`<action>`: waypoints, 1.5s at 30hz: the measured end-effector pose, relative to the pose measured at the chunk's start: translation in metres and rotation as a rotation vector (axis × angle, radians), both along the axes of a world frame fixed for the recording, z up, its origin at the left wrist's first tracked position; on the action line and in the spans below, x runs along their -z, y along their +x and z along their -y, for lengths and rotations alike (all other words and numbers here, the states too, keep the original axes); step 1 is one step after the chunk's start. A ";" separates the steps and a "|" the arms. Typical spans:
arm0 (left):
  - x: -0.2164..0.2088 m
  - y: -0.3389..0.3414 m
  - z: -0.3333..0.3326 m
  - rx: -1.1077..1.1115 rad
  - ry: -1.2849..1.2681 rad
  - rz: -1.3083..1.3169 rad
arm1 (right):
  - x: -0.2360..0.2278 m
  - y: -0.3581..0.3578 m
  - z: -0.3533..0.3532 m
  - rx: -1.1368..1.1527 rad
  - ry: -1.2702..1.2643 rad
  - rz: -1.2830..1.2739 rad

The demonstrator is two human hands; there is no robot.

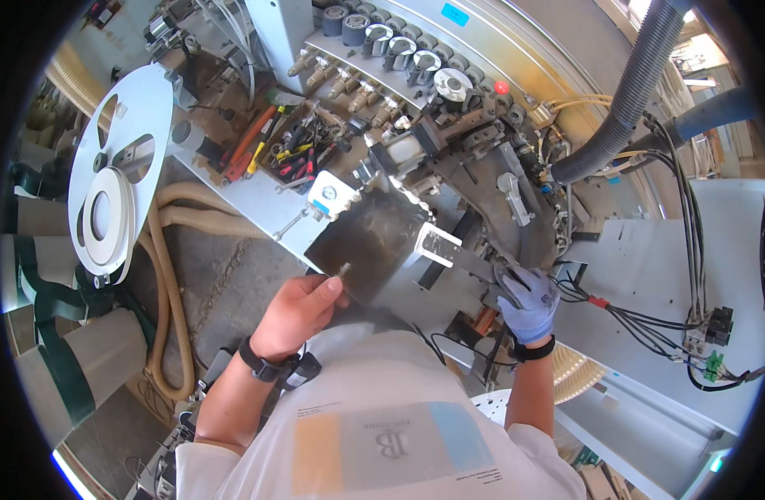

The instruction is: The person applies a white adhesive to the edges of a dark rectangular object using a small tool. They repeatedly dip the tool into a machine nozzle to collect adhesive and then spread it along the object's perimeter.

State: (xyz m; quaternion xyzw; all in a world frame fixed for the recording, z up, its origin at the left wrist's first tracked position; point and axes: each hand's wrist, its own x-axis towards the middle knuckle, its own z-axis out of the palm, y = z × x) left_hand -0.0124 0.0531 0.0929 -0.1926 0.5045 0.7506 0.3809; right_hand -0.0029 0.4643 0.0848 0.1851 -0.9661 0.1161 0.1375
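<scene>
My left hand (303,307), bare and with a dark watch on its wrist, is closed in a pinch between thumb and forefinger. A small brass-coloured metal piece (344,270) sticks up from the pinch, over the left side of a dark square plate (370,242). My right hand (528,304) wears a grey-blue work glove. Its fingers are curled at the right end of a flat dark metal bar (465,259), and what lies inside them is hidden. A white U-shaped bracket (436,244) sits at the bar's left end.
Behind the plate lie a wooden tray of hand tools (295,146) and a row of gauges and knobs (399,54). A large white reel (116,175) stands at the left. Black cables (640,321) and a ribbed hose (620,100) run at the right.
</scene>
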 end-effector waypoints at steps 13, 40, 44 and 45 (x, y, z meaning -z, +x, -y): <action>-0.009 -0.014 0.002 -0.111 0.080 -0.027 | 0.021 0.007 0.011 -0.040 0.217 0.486; 0.012 -0.024 -0.064 -0.021 -0.652 -0.678 | 0.061 0.075 0.061 0.375 -1.214 0.738; 0.009 -0.027 -0.060 -0.004 -0.664 -0.679 | 0.052 0.067 0.057 0.345 -1.013 0.691; 0.006 -0.028 -0.058 0.030 -0.668 -0.659 | 0.050 0.065 0.055 0.336 -0.956 0.678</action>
